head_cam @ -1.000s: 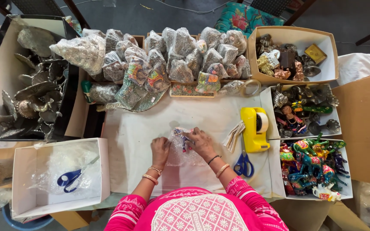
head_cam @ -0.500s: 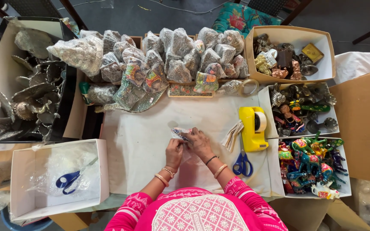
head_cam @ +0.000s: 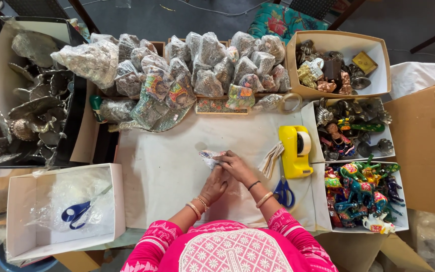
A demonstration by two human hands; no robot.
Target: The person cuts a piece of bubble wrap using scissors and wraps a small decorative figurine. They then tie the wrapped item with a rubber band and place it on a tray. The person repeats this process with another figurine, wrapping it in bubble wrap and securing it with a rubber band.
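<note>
A small painted figure in a clear plastic bag [head_cam: 208, 157] lies on the white table cover [head_cam: 167, 166] in front of me. My right hand [head_cam: 234, 164] holds it, fingers pressed on the plastic. My left hand [head_cam: 214, 184] rests just below the right one, against the plastic near my right wrist; whether it grips anything is hidden. Both wrists carry bangles, the sleeves are pink.
A yellow tape dispenser [head_cam: 295, 150], paper strips [head_cam: 272, 158] and blue scissors [head_cam: 284, 191] lie right of my hands. Bagged figures [head_cam: 197, 65] are heaped at the back. Boxes of painted animals [head_cam: 363, 194] and metal figures [head_cam: 348, 128] stand right; a white box with scissors [head_cam: 76, 214] stands left.
My left hand has moved right and closer to my right hand. The bagged figure has stayed on the table under my right hand's fingers.
</note>
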